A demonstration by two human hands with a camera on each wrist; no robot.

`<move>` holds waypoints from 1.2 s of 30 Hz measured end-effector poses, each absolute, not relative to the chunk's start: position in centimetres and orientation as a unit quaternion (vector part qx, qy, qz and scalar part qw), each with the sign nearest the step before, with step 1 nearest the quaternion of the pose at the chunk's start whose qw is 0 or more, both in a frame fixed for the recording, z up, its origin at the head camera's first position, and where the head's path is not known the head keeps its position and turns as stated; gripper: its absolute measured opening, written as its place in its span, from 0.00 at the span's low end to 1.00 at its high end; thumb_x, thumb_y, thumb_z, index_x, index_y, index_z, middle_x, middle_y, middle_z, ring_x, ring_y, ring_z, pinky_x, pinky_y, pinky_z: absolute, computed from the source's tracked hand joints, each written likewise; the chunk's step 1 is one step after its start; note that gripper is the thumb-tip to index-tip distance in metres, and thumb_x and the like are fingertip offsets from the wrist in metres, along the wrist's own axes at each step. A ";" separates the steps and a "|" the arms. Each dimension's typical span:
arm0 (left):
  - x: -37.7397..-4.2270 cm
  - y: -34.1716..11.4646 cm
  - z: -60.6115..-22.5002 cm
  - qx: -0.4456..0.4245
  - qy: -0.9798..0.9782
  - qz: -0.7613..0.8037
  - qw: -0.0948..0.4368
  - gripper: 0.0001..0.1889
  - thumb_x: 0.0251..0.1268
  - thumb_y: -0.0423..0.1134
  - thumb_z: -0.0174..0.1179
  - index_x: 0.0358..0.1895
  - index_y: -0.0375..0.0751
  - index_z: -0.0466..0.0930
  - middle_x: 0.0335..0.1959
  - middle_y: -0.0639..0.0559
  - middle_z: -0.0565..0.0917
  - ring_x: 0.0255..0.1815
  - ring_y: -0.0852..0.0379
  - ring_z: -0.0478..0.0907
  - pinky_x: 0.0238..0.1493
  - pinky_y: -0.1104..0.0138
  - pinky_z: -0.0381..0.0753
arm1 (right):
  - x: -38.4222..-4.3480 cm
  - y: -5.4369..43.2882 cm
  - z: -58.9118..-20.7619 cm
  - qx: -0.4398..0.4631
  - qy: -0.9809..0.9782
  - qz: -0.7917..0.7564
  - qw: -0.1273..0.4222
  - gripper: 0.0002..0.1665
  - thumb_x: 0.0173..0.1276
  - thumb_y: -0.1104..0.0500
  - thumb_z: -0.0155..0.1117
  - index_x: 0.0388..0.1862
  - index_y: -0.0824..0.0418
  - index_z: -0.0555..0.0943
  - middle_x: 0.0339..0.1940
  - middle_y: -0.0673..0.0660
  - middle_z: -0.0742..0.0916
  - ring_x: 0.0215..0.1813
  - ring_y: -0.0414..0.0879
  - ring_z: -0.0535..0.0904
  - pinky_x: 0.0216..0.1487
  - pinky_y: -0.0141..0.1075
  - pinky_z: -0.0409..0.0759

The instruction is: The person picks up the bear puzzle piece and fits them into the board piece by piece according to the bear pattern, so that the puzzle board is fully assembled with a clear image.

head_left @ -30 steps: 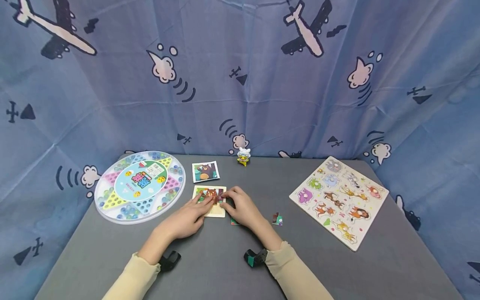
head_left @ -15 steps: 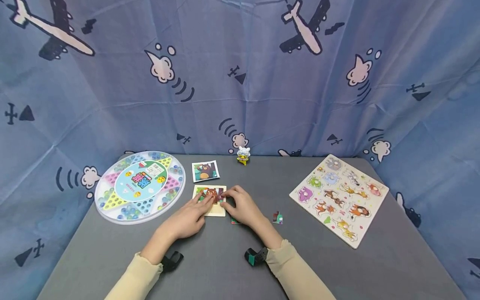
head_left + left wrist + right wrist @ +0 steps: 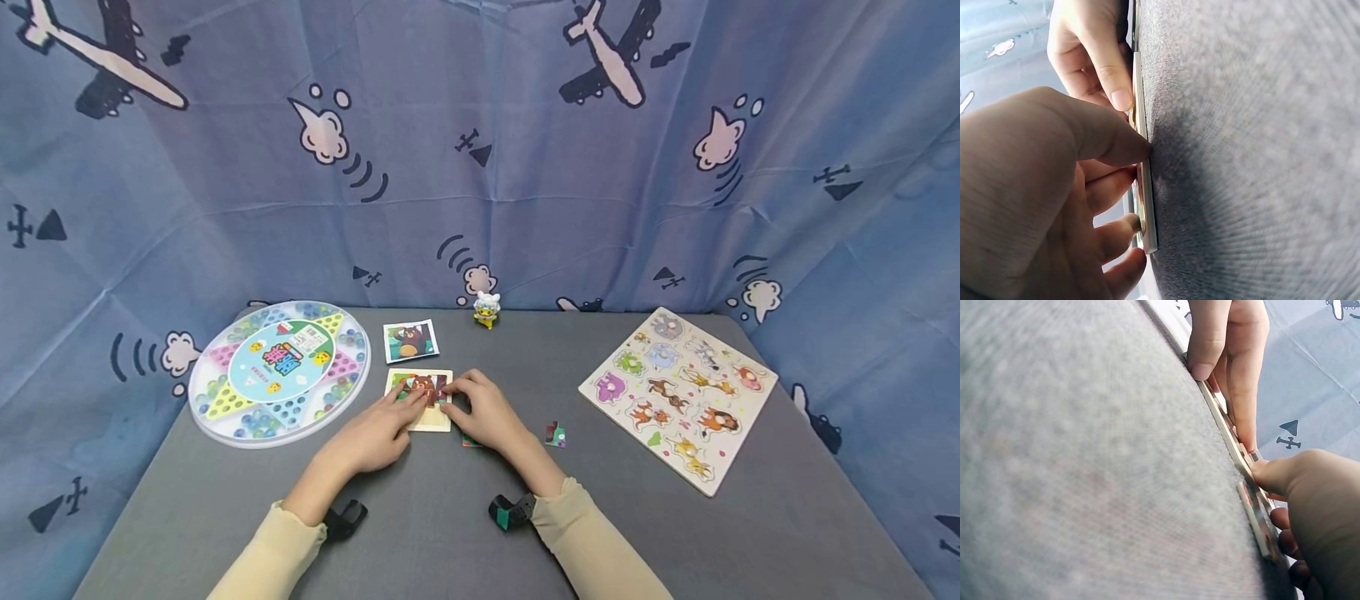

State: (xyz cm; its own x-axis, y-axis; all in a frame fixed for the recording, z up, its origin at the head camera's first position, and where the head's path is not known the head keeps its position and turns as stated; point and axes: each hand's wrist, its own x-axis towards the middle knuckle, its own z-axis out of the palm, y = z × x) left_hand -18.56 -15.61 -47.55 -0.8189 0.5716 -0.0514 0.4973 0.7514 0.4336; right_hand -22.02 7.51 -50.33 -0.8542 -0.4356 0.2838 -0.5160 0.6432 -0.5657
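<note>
My left hand (image 3: 375,435) holds a small wooden jigsaw board (image 3: 432,421), its fingers lying over the bear picture and its thumb at the near edge. A bare wood strip shows along the front of the board's recess. At the right rim, my right hand (image 3: 487,414) pinches a dark puzzle piece (image 3: 444,390) between thumb and fingers, low over the recess. Its curled fingers partly hide that piece. One loose green piece (image 3: 469,442) pokes out from beneath my right hand; in the right wrist view this loose piece (image 3: 1255,522) lies flat beside the board.
Another loose puzzle piece (image 3: 555,435) lies right of my right wrist. Behind the board sits a bear picture card (image 3: 411,342), with a small toy figure (image 3: 487,310) farther back. A round marble game board (image 3: 281,375) stands left, a wooden animal puzzle (image 3: 678,402) right.
Both hands stay at the board almost unmoved; my left fingers shift only very slightly. The whole view drifts a little. No piece is visibly let go.
</note>
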 end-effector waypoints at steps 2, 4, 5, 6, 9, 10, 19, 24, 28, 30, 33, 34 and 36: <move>-18.6 -15.6 -47.5 0.284 0.932 0.206 0.090 0.31 0.76 0.29 0.51 0.80 0.33 0.65 0.83 0.38 0.64 0.86 0.32 0.51 0.83 0.41 0.57 | -22.0 7.5 -50.3 0.263 -0.904 0.333 0.060 0.13 0.72 0.58 0.75 0.52 0.60 0.89 0.47 0.57 0.85 0.46 0.48 0.83 0.49 0.44 0.85; -18.6 -15.6 -47.5 0.281 0.933 0.206 0.090 0.31 0.75 0.29 0.51 0.80 0.33 0.66 0.83 0.38 0.64 0.86 0.32 0.51 0.83 0.41 0.58 | -21.9 7.5 -50.2 0.263 -0.903 0.333 0.060 0.13 0.72 0.58 0.75 0.52 0.61 0.89 0.47 0.58 0.85 0.45 0.49 0.83 0.48 0.45 0.85; -18.6 -15.6 -47.5 0.279 0.933 0.207 0.090 0.31 0.75 0.29 0.52 0.80 0.33 0.66 0.83 0.38 0.64 0.86 0.33 0.51 0.83 0.41 0.58 | -21.9 7.5 -50.2 0.264 -0.902 0.335 0.061 0.13 0.72 0.58 0.75 0.52 0.61 0.89 0.47 0.58 0.85 0.45 0.49 0.83 0.48 0.45 0.85; -18.5 -15.6 -47.5 0.277 0.934 0.208 0.092 0.31 0.75 0.29 0.52 0.80 0.33 0.66 0.83 0.39 0.64 0.86 0.33 0.51 0.83 0.41 0.58 | -21.9 7.5 -50.2 0.265 -0.902 0.335 0.060 0.13 0.72 0.58 0.75 0.52 0.61 0.89 0.47 0.58 0.85 0.45 0.49 0.83 0.48 0.46 0.85; -18.6 -15.5 -47.3 0.271 0.935 0.208 0.095 0.31 0.74 0.29 0.52 0.81 0.34 0.66 0.83 0.40 0.64 0.86 0.34 0.51 0.82 0.41 0.59 | -22.0 7.5 -50.0 0.266 -0.905 0.328 0.057 0.12 0.72 0.58 0.75 0.51 0.61 0.89 0.47 0.58 0.85 0.46 0.50 0.83 0.49 0.46 0.85; -18.6 -15.5 -47.3 0.269 0.935 0.209 0.097 0.32 0.74 0.29 0.52 0.81 0.35 0.66 0.83 0.40 0.64 0.86 0.34 0.51 0.82 0.41 0.60 | -22.1 7.5 -50.0 0.265 -0.905 0.328 0.054 0.12 0.72 0.58 0.75 0.51 0.61 0.89 0.47 0.58 0.85 0.46 0.50 0.83 0.49 0.46 0.85; -18.5 -15.6 -47.4 0.262 0.937 0.208 0.099 0.32 0.74 0.30 0.53 0.81 0.36 0.66 0.83 0.42 0.65 0.87 0.35 0.51 0.81 0.40 0.62 | -22.0 7.3 -50.1 0.251 -0.909 0.331 0.049 0.13 0.72 0.56 0.75 0.51 0.59 0.90 0.48 0.58 0.85 0.46 0.49 0.83 0.49 0.46 0.85; -18.4 -15.7 -47.3 0.266 0.936 0.211 0.095 0.31 0.74 0.29 0.52 0.81 0.34 0.66 0.83 0.41 0.65 0.86 0.35 0.51 0.81 0.40 0.62 | -22.0 7.1 -50.1 0.249 -0.911 0.325 0.059 0.13 0.73 0.56 0.75 0.52 0.60 0.91 0.48 0.59 0.85 0.46 0.50 0.84 0.48 0.46 0.85; -18.4 -15.7 -47.3 0.268 0.935 0.213 0.094 0.32 0.74 0.29 0.52 0.81 0.33 0.66 0.83 0.41 0.65 0.86 0.34 0.51 0.81 0.41 0.61 | -22.0 7.0 -50.1 0.247 -0.912 0.322 0.064 0.13 0.72 0.56 0.75 0.51 0.59 0.91 0.47 0.59 0.85 0.45 0.50 0.84 0.47 0.45 0.85; -18.4 -15.7 -47.3 0.267 0.934 0.214 0.097 0.32 0.74 0.29 0.52 0.81 0.34 0.65 0.83 0.41 0.64 0.87 0.35 0.51 0.81 0.40 0.61 | -22.0 7.1 -50.0 0.250 -0.915 0.310 0.068 0.13 0.72 0.56 0.75 0.52 0.59 0.92 0.46 0.58 0.85 0.43 0.50 0.83 0.45 0.44 0.85; -18.4 -15.8 -47.3 0.269 0.934 0.214 0.098 0.32 0.74 0.29 0.52 0.81 0.34 0.65 0.84 0.41 0.64 0.87 0.35 0.50 0.81 0.40 0.61 | -21.9 7.1 -50.0 0.258 -0.922 0.277 0.077 0.14 0.72 0.54 0.75 0.53 0.58 0.92 0.45 0.58 0.84 0.39 0.47 0.81 0.40 0.42 0.84; -18.5 -15.8 -47.4 0.269 0.934 0.214 0.099 0.32 0.74 0.29 0.52 0.81 0.34 0.65 0.84 0.41 0.64 0.87 0.35 0.50 0.81 0.40 0.61 | -21.9 7.1 -50.0 0.262 -0.924 0.267 0.081 0.14 0.73 0.54 0.75 0.53 0.57 0.92 0.44 0.58 0.84 0.37 0.47 0.80 0.39 0.41 0.83; -18.5 -15.8 -47.4 0.270 0.933 0.214 0.099 0.32 0.74 0.29 0.52 0.81 0.34 0.65 0.84 0.41 0.64 0.87 0.35 0.50 0.82 0.41 0.61 | -21.8 7.0 -50.0 0.269 -0.925 0.252 0.091 0.14 0.73 0.54 0.74 0.53 0.57 0.92 0.43 0.57 0.83 0.34 0.45 0.78 0.36 0.40 0.82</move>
